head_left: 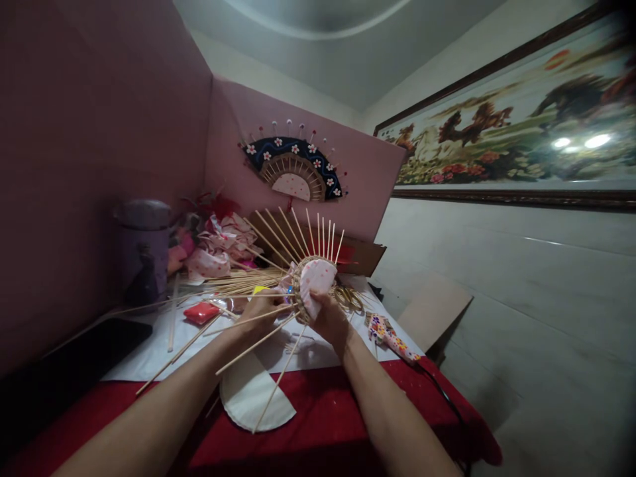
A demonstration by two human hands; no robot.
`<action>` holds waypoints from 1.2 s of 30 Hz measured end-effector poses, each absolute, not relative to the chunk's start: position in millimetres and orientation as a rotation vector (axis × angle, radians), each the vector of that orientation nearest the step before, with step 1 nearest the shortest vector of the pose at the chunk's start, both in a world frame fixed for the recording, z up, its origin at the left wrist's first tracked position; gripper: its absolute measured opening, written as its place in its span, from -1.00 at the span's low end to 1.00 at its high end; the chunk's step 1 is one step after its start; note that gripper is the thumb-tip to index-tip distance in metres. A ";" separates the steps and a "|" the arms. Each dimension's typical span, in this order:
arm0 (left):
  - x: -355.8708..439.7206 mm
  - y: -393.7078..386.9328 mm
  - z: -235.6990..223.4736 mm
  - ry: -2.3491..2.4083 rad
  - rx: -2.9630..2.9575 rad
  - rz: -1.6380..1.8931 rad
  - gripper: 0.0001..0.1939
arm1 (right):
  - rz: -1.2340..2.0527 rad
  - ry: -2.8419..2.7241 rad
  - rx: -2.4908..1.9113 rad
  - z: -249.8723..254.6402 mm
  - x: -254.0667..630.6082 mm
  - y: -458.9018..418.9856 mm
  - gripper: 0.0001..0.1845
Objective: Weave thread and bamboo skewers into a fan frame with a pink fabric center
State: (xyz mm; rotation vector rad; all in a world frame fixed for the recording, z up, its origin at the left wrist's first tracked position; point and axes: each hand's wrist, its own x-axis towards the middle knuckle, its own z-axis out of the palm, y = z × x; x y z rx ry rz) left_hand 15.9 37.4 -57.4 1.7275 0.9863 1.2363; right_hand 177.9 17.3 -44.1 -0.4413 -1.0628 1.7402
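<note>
A half-made fan [318, 278] is held up over the table, with a half-round centre of pink spotted fabric, a brown woven edge and thin wooden sticks spreading outward. My right hand [328, 319] is closed on the fabric centre, its thumb on the front face. At the fan's left edge, my left hand [263, 306] is closed behind several sticks; its fingertips are partly hidden there. Something small and blue shows beside them. Below the hands lies a cream half-round piece [256, 391], with one of the sticks crossing in front of it.
Loose sticks [243, 283] lie behind my left hand, near a red packet [201, 313]. Crumpled pink fabric [223, 242] and a purple tumbler [144, 255] stand at back left. Gold-handled scissors [352, 299] and a flower-patterned glue gun [392, 339] with a cord lie right. A finished fan [293, 165] hangs behind.
</note>
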 end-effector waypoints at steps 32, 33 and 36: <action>4.3 13.3 -13.8 0.748 1.400 1.495 -0.84 | 1.871 -1.063 -0.570 -59.3 173.5 20.3 -0.73; 4.1 13.2 -13.5 0.746 1.403 1.500 -0.84 | 1.878 -1.060 -0.580 -59.3 173.3 19.9 -0.73; 3.9 11.6 -12.2 0.750 1.414 1.493 -0.84 | 1.877 -1.040 -0.601 -59.2 172.5 18.4 -0.73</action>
